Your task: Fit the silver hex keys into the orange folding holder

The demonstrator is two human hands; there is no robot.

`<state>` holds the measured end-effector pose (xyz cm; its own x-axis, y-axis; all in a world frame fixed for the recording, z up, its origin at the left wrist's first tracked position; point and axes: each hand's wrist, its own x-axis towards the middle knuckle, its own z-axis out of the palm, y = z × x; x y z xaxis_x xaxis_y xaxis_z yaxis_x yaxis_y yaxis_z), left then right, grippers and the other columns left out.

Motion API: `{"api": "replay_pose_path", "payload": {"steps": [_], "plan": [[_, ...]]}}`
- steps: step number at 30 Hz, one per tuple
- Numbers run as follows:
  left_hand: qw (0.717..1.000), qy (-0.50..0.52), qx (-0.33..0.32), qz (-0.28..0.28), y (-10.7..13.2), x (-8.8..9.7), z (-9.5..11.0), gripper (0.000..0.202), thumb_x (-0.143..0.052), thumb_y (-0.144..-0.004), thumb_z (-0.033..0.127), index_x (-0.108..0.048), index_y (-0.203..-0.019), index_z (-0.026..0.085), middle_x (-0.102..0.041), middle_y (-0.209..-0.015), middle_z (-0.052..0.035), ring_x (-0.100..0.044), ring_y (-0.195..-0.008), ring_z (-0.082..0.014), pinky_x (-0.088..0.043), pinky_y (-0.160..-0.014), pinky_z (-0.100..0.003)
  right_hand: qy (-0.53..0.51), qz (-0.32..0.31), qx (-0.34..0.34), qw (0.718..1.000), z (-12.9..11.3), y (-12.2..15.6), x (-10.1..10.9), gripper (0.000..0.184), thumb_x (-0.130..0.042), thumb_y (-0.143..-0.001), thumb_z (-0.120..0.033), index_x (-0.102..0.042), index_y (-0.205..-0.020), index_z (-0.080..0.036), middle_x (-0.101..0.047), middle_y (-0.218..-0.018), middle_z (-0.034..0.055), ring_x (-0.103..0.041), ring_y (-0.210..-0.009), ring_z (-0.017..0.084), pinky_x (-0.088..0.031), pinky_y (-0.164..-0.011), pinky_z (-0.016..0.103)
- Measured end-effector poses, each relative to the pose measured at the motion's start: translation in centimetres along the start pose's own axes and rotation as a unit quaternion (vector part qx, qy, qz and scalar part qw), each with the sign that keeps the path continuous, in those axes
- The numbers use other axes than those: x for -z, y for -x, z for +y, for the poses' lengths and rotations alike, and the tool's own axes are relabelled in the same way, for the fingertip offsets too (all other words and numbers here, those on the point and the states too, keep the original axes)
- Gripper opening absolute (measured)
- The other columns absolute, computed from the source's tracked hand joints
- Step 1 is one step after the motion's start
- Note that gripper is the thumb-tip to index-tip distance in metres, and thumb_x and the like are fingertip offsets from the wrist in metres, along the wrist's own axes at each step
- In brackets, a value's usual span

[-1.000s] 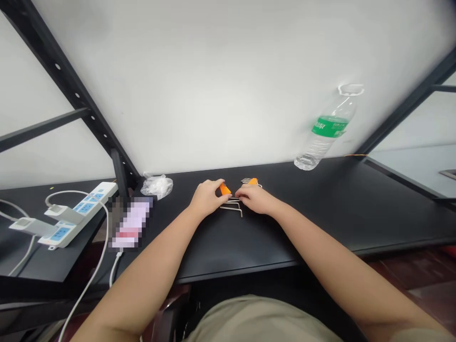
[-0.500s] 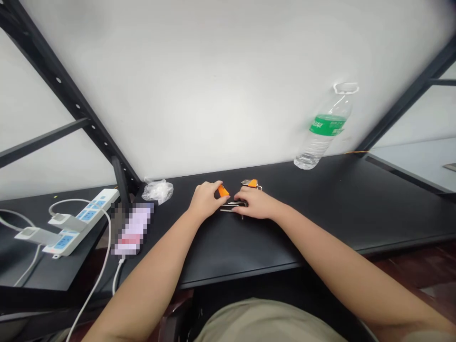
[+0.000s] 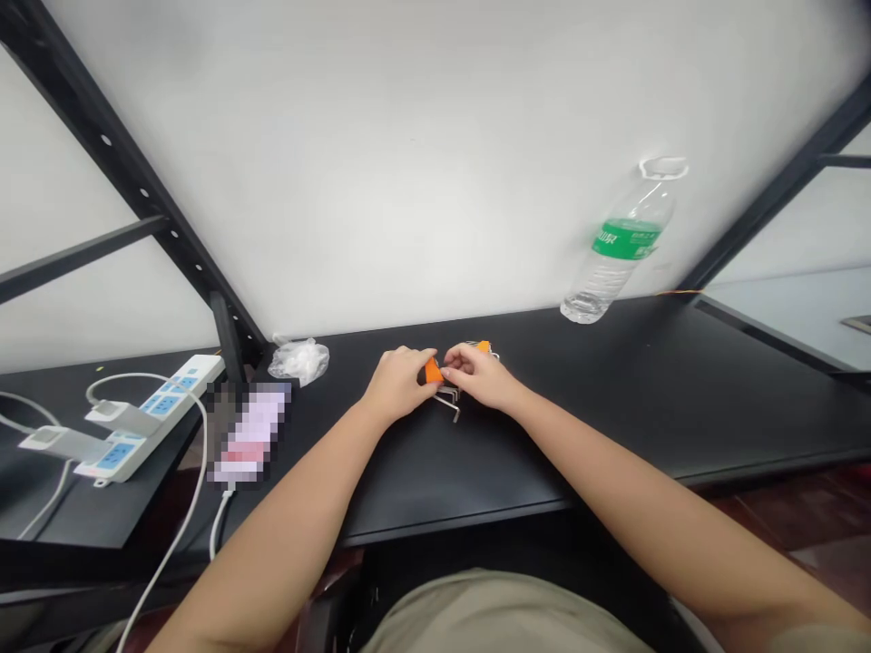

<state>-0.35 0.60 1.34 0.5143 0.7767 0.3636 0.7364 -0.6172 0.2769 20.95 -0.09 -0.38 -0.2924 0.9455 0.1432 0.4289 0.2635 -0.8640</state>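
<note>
Orange holder (image 3: 434, 371) in left hand (image 3: 397, 384); right hand (image 3: 484, 375) beside; hex keys (image 3: 449, 404) near.

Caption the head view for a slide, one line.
Left hand pinches an orange holder, right hand at its edge, bent metal keys beside them on a black tabletop.

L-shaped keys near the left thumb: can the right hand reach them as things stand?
Likely yes: the L-shaped keys lie close by the right hand, with bare table on their near side. The left hand, gripping the orange holder, seems to crowd only their left ends.
</note>
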Motion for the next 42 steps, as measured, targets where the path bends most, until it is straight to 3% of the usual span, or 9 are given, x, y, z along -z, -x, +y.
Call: {"api": "replay_pose_path", "payload": {"steps": [4, 9, 13, 18, 21, 25, 32, 37, 42], "plan": [[1.0, -0.004, -0.015, -0.019, 0.1, 0.5, 1.0, 0.033, -0.067, -0.088, 0.036, -0.067, -0.12, 0.028, -0.074, -0.108, -0.004, -0.063, -0.105, -0.0268, -0.047, -0.093, -0.041, -0.133, -0.035, -0.021, 0.99, 0.5, -0.5, -0.8, 0.024, -0.064, -0.088, -0.037, -0.053, -0.104, -0.022, -0.065, -0.087, 0.0001, -0.062, -0.064, 0.014, -0.053, -0.06, 0.03], [1.0, -0.007, -0.022, -0.012, 0.1, 0.7, 1.1, 0.034, -0.069, -0.086, 0.033, -0.066, -0.12, 0.028, -0.074, -0.105, -0.0032, -0.062, -0.103, -0.0263, -0.046, -0.093, -0.041, -0.156, -0.043, -0.007, 0.987, 0.7, -0.3, -1.0, 0.031, -0.067, -0.082, -0.026, -0.053, -0.109, -0.022, -0.064, -0.093, 0.0005, -0.063, -0.067, 0.013, -0.054, -0.061, 0.029], [0.999, -0.012, -0.03, -0.012, 0.1, 0.5, 1.0, 0.03, -0.068, -0.087, 0.033, -0.067, -0.116, 0.027, -0.074, -0.106, -0.0032, -0.061, -0.103, -0.0266, -0.046, -0.09, -0.041, -0.073, -0.006, -0.002, 0.997, 0.2, -0.1, -0.9, 0.03, -0.067, -0.083, -0.03, -0.055, -0.11, -0.023, -0.066, -0.09, 0.0001, -0.063, -0.064, 0.014, -0.052, -0.058, 0.028], [1.0, -0.014, -0.02, 0.001, -0.1, 0.1, 1.7, 0.053, -0.066, -0.085, 0.025, -0.057, -0.138, 0.024, -0.072, -0.121, -0.0071, -0.061, -0.107, -0.0274, -0.046, -0.093, -0.042, 0.038, 0.059, 0.042, 0.997, -1.0, 0.0, -1.1, 0.02, -0.06, -0.092, -0.041, -0.062, -0.097, -0.021, -0.069, -0.088, 0.0026, -0.063, -0.071, 0.017, -0.051, -0.067, 0.031], [1.0, -0.021, -0.012, 0.009, -0.3, 0.0, 2.3, 0.04, -0.068, -0.083, 0.025, -0.064, -0.123, 0.023, -0.073, -0.108, -0.007, -0.061, -0.105, -0.0283, -0.044, -0.095, -0.043, 0.133, 0.091, 0.086, 0.983, -1.4, 0.0, -1.1, 0.02, -0.051, -0.098, -0.033, -0.065, -0.092, -0.02, -0.071, -0.088, 0.0047, -0.064, -0.078, 0.019, -0.049, -0.076, 0.033], [0.999, -0.042, -0.017, 0.021, -0.4, 0.0, 2.6, 0.017, -0.068, -0.082, 0.026, -0.067, -0.099, 0.024, -0.073, -0.093, -0.0057, -0.061, -0.101, -0.0286, -0.043, -0.095, -0.046, 0.246, 0.087, 0.134, 0.956, -1.2, -0.1, -1.0, 0.022, -0.047, -0.097, -0.021, -0.068, -0.091, -0.019, -0.072, -0.09, 0.0072, -0.063, -0.084, 0.021, -0.045, -0.081, 0.032], [0.999, -0.05, -0.008, -0.003, -0.5, -0.1, 1.8, 0.012, -0.07, -0.08, 0.031, -0.068, -0.089, 0.024, -0.072, -0.083, -0.0056, -0.062, -0.096, -0.0295, -0.046, -0.089, -0.046, 0.334, 0.062, 0.073, 0.938, 0.2, -0.7, -1.0, 0.024, -0.046, -0.097, -0.016, -0.068, -0.087, -0.017, -0.071, -0.085, 0.0081, -0.063, -0.079, 0.02, -0.043, -0.076, 0.031], [0.999, -0.024, 0.009, -0.042, -0.5, 0.3, 0.8, 0.02, -0.072, -0.078, 0.04, -0.072, -0.094, 0.027, -0.072, -0.084, -0.004, -0.064, -0.089, -0.0283, -0.049, -0.076, -0.04, 0.41, 0.034, 0.021, 0.911, 0.9, -1.0, -0.5, 0.026, -0.046, -0.098, -0.017, -0.07, -0.089, -0.016, -0.072, -0.087, 0.0114, -0.065, -0.08, 0.022, -0.044, -0.075, 0.032], [0.999, -0.005, 0.04, -0.016, -0.4, 0.5, -0.3, 0.032, -0.073, -0.079, 0.046, -0.073, -0.105, 0.028, -0.072, -0.09, -0.0042, -0.065, -0.093, -0.0276, -0.052, -0.079, -0.039, 0.44, 0.033, -0.024, 0.897, 1.1, -1.3, 0.1, 0.028, -0.046, -0.099, -0.019, -0.072, -0.09, -0.014, -0.071, -0.085, 0.0159, -0.065, -0.078, 0.025, -0.045, -0.073, 0.033]]}}
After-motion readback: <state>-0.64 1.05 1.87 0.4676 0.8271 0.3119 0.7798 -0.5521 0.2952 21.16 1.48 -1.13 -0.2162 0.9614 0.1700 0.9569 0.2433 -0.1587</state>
